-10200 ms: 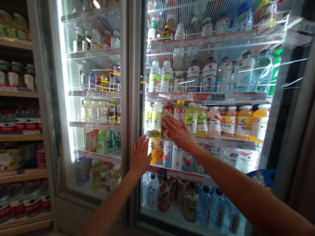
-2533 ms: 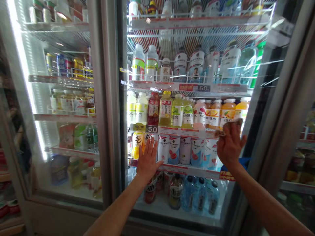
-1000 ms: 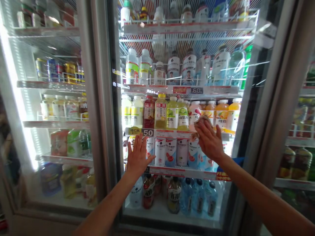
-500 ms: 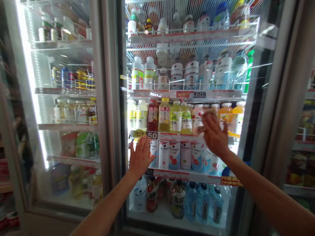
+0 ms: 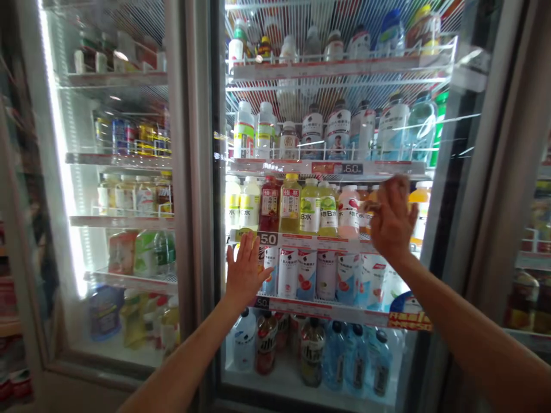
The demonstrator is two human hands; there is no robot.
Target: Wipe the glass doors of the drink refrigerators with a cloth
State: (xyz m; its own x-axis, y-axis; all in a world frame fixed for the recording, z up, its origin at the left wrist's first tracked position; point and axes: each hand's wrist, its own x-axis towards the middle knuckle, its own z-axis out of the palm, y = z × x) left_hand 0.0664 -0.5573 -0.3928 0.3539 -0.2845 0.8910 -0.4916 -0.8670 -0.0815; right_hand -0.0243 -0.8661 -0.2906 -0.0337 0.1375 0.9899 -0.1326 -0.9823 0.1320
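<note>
My left hand [image 5: 246, 269] lies flat with fingers spread, up against the glass door [image 5: 293, 358] of a drinks cooler, and holds nothing. Behind it stand cartons [image 5: 287, 274] on a lower shelf. Higher and to the right, my right hand [image 5: 392, 221] is raised to the same door, in front of a row of juice bottles. Motion blurs its fingers, which look bent; a pale edge shows by the thumb side, and I cannot make out whether it holds something. A pink bottle [image 5: 348, 212] is seen just left of it. Light streaks reflect on the glass.
Another cooler section [image 5: 129, 221] with cans and bottles is on the left, past a metal door frame [image 5: 189, 189]. A thick frame [image 5: 486, 189] borders the right side. A promotional sticker [image 5: 408, 312] is low on the right. Bottles [image 5: 355, 355] stand on the cooler floor.
My right hand has shifted right and slightly up across the glass, uncovering the pink bottle. My left hand stays in place, still flat. The view has moved slightly.
</note>
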